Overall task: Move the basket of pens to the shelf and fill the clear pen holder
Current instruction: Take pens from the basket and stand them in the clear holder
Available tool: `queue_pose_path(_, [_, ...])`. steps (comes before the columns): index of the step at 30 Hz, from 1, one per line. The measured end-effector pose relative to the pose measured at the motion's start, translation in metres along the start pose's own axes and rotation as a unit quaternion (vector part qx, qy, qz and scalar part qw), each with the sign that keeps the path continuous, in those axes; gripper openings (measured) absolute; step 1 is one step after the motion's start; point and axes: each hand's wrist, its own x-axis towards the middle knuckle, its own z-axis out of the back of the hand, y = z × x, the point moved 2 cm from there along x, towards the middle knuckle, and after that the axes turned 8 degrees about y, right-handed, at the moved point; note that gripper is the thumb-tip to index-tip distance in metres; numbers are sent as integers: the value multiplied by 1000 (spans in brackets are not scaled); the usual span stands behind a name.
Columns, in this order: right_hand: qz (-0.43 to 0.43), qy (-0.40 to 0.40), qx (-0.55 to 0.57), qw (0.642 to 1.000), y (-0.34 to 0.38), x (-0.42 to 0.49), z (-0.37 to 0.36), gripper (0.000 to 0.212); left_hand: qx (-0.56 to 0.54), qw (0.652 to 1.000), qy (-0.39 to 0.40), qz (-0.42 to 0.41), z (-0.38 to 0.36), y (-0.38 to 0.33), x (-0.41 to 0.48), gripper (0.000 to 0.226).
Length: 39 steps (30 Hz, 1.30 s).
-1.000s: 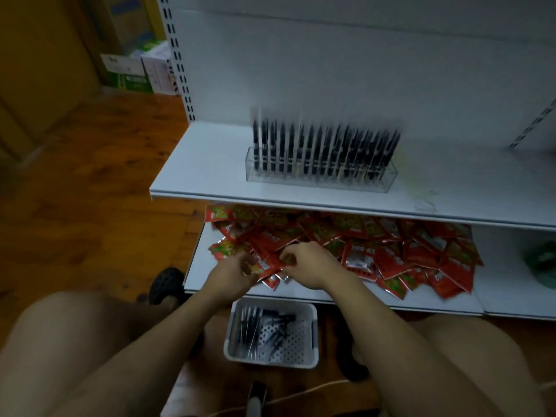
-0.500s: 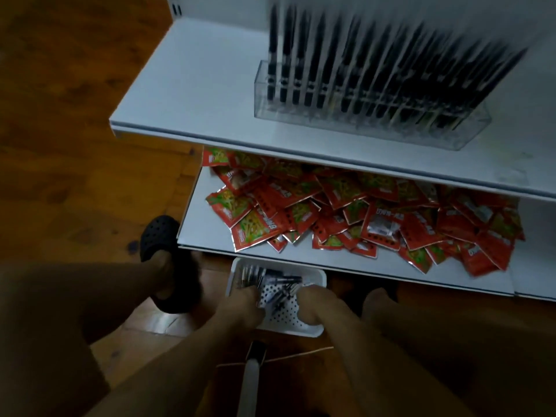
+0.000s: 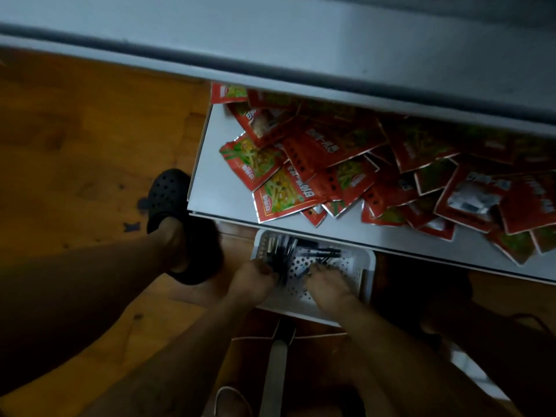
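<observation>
On the wooden floor [image 3: 90, 130], below the lower shelf [image 3: 222, 176]: basket [image 3: 368, 266] of pens [image 3: 319, 253].
Left hand [image 3: 252, 279] grips a bunch; right hand [image 3: 326, 284] lies among the rest (hold unclear). Red packets [image 3: 331, 152] litter that shelf.

You have one view only, from the wide-angle camera worn on your head. It looks steeply down and a little forward, near the floor [image 3: 75, 130]. The upper shelf [image 3: 270, 40] slants across the top of the frame and the lower shelf [image 3: 216, 182] fills the middle right. The basket [image 3: 370, 266] with its pens [image 3: 301, 251] lies close, just below centre.
</observation>
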Motion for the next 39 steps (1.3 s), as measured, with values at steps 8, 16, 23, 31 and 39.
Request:
queue_pose_path(8, [8,-53,26,998,-7,-4,-8,38,-24,997,36,-57,1,-37,1,6])
queue_pose_path(16, [-38,-215,352,910,-8,-93,56,34,-4,992,-19,-123,39,-74,-53,17])
queue_pose_path(23, [12,-393,451,801,-12,-195,130,15,86,960,-61,-260,75,-138,-150,13])
queue_pose_path(31, [39,-487,377,787,-16,-315,198,27,109,927,-120,-337,120,-185,-246,18])
queue_pose_path(39, [86,-693,372,611,-20,-373,273,48,-23,893,-216,-394,174,-222,-268,23])
